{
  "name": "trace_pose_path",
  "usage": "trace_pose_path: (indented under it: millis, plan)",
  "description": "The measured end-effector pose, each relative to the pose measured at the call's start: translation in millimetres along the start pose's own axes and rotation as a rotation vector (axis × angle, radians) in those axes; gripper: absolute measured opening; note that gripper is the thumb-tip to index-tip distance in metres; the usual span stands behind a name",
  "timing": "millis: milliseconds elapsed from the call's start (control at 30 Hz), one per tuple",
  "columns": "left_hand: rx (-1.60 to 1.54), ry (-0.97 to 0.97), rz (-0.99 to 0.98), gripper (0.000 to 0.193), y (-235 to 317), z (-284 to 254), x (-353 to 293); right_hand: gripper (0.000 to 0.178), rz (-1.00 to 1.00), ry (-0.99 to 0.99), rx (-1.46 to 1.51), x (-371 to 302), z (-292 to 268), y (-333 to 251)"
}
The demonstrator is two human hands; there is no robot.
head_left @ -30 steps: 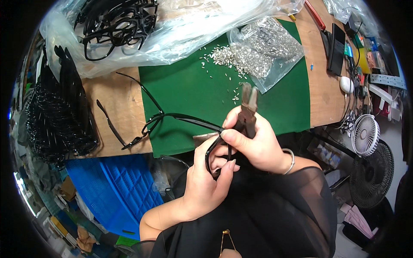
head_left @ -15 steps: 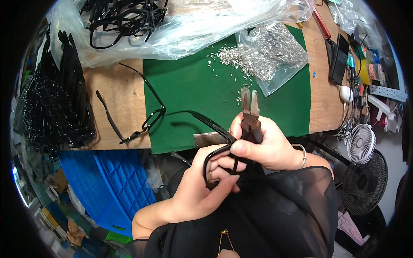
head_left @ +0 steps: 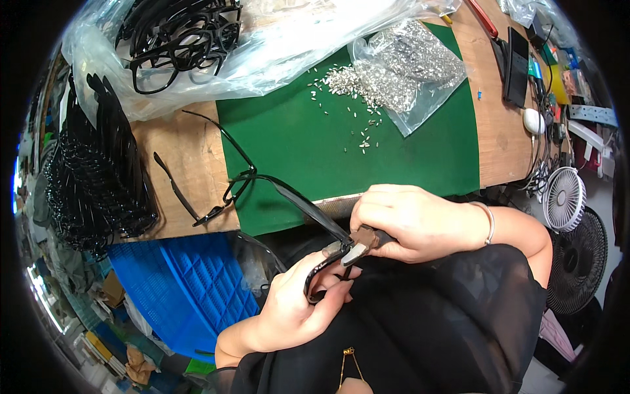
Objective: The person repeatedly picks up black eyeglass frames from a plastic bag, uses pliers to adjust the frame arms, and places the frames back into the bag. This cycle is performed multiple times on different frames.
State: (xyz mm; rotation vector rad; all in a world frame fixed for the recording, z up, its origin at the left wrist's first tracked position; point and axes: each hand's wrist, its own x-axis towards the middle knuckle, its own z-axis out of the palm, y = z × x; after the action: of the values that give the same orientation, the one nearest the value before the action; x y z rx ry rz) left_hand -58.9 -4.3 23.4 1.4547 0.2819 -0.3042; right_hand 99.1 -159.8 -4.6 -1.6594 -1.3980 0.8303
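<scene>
My left hand (head_left: pixel 300 303) is closed around the front of a black eyeglass frame (head_left: pixel 298 199), one temple arm pointing up and left over the table edge. My right hand (head_left: pixel 401 220) grips a pair of pliers (head_left: pixel 365 240) with a brown, worn head. The plier jaws lie at the frame's corner by the temple hinge; whether they clamp it I cannot tell. Just beyond, a second black eyeglass frame (head_left: pixel 245 176) rests with its temples unfolded, partly on the green mat (head_left: pixel 289 125). Small silvery pieces (head_left: pixel 344 81) are strewn on the mat beside a clear bag (head_left: pixel 413 72) full of them.
At the left edge stands a dense stack of black glasses parts (head_left: pixel 98 171). A large plastic bag (head_left: pixel 275 59) with several black frames (head_left: pixel 184 49) lies at the back. Below left is a blue basket (head_left: pixel 177 289). A phone (head_left: pixel 517 65), cables and a white fan (head_left: pixel 564 197) are at right.
My right hand has turned the pliers from pointing up at the mat to pointing down-left, bringing the jaws to the frame's hinge corner. My left hand still holds the frame. The whole view has shifted slightly.
</scene>
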Motion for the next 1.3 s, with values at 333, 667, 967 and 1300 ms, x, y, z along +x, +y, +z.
trace_pose_path:
  millis: [333, 667, 967, 1300]
  plan:
    - [0.478, 0.002, 0.209, 0.031, 0, -3, 11, 0.024, -0.107, 0.136, -0.234, 1, 9, 14]
    - [0.065, 0.086, -0.12, 0.03, -9, -37, -1, 0.024, 0.145, -0.072, 0.0, 1, -8, 15]
    - [1.33, 0.418, 0.083, 0.033, -31, -115, 44, 0.024, 0.212, 0.057, -0.018, 14, -7, 15]
    - [0.219, 0.51, 0.21, 0.049, 6, -93, 133, 0.024, 0.221, 0.106, 0.001, 12, 2, 17]
